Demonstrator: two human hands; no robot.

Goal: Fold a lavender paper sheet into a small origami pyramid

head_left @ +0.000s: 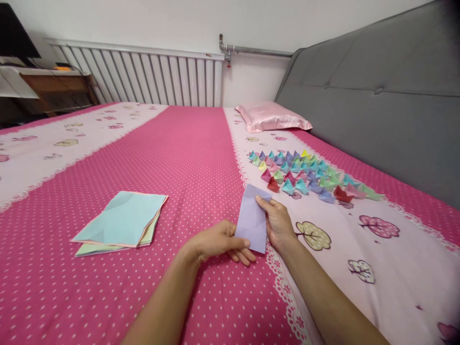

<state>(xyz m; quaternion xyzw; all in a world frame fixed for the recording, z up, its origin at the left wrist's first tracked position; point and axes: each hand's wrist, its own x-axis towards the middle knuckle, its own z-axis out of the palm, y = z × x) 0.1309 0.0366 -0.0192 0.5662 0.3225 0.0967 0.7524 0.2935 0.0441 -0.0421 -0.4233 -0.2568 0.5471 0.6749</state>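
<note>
A folded lavender paper [251, 218] lies between my hands on the pink dotted bedsheet [194, 158]. My left hand [219, 241] pinches its lower left edge with thumb and fingers closed. At the right side my right hand [277, 221] grips the paper, its thumb resting on the upper part. Beyond them, rows of small folded paper shapes [305, 175] in several colours lie on the pale strip of the sheet.
A stack of coloured paper sheets [120, 223], light blue on top, lies to the left. A pink pillow [271, 116] sits at the far end, beside a grey padded headboard [377, 91]. A white radiator [151, 76] runs along the back wall.
</note>
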